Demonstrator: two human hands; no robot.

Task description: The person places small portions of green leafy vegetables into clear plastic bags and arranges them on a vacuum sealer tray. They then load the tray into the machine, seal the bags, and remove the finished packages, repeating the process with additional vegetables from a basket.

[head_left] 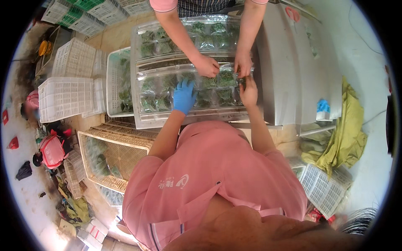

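Note:
Clear plastic film packs of green leaves [205, 94] lie in rows on a metal packing table [146, 124] in front of me. My left hand [184, 96], in a blue glove, rests on the near row with its fingers spread. At the right end of that row, my bare right hand [248, 93] has thumb and fingers closed at the film's edge; the fingertips are partly hidden. Facing me, a co-worker reaches over the table. One co-worker hand [207, 66] presses on the near row, and the other hand [243, 62] meets its right end, close to my right hand.
A pale crate [109, 83] holding leafy packs stands left of the table. White crates [67, 98] are stacked beyond it, and a tan crate [115, 157] sits nearer me. Right lies a steel surface [289, 79] with red-handled scissors [292, 14]; a yellow-green cloth [343, 134] hangs beside it.

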